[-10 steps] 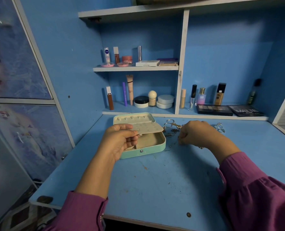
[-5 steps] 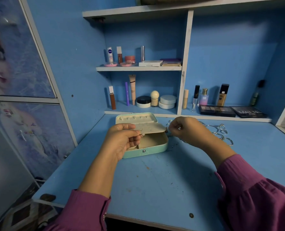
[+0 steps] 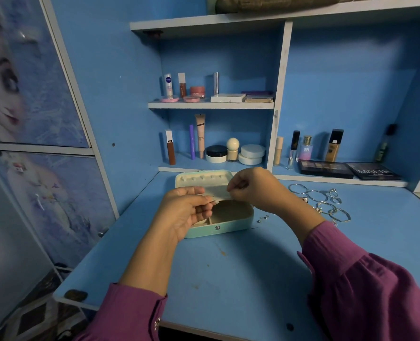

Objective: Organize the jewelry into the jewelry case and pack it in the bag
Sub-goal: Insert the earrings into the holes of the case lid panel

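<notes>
Jewelry (image 3: 323, 201) lies loose on the blue desk (image 3: 228, 279) just right of the mint jewelry case (image 3: 220, 228): thin silver hoops and rings, with tiny studs (image 3: 262, 219) beside the case's corner. Such pieces are probably light, slippery and easily bent, best pinched at the rim of a hoop with fingertips. The case sits open, cream-lined, its lid back. The left hand (image 3: 186, 212) pinches a cream insert card (image 3: 217, 193) above the tray; the right hand (image 3: 250, 189) curls its fingertips at the card's edge, on something too small to tell.
</notes>
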A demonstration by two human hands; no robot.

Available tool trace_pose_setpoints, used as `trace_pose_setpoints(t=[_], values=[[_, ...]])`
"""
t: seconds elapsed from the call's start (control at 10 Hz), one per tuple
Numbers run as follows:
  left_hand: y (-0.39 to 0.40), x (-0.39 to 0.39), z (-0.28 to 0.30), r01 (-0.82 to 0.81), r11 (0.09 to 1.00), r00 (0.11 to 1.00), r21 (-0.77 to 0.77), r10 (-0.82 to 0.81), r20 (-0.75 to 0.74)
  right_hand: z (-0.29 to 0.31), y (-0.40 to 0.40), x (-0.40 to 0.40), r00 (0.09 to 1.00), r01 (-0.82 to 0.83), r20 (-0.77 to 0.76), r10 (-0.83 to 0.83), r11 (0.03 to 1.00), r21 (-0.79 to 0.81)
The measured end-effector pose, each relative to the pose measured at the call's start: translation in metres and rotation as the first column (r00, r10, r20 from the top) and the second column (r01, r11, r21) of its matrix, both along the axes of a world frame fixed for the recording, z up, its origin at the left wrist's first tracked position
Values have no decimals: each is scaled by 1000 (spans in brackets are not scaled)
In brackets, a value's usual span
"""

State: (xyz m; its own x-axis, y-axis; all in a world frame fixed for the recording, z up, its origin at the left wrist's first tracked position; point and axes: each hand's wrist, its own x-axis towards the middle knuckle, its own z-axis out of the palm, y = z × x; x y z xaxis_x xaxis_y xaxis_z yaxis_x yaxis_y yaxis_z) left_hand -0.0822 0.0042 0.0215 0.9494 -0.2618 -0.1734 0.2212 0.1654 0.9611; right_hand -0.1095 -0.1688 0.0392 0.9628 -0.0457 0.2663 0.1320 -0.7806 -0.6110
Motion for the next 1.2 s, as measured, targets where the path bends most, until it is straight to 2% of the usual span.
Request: trace_pose_setpoints(t=[0.1,0.3,0.4,0.6,1.0,1.2], values=[[0,0,0,4,1000,1000,-10,-4,-3,2,3,5,998,-5,-60,7,999,35],[1,1,-1,14,999,1000,-33,-14,-2,3,8,13,995,0,-94,33,945,327],[1,1,-1,18,999,1000,-36,-17,2,2,13,13,993,-38,-89,83,908,417],[1,1,-1,17,999,1000,-38,-16,2,0,17,13,992,-45,-86,92,897,439],[1,1,-2,13,999,1000,-30,-13,-2,-1,19,12,994,-4,-104,45,930,368],[2,2,-3,12,999,1000,-32,-12,-1,0,20,15,992,32,-126,4,959,281]])
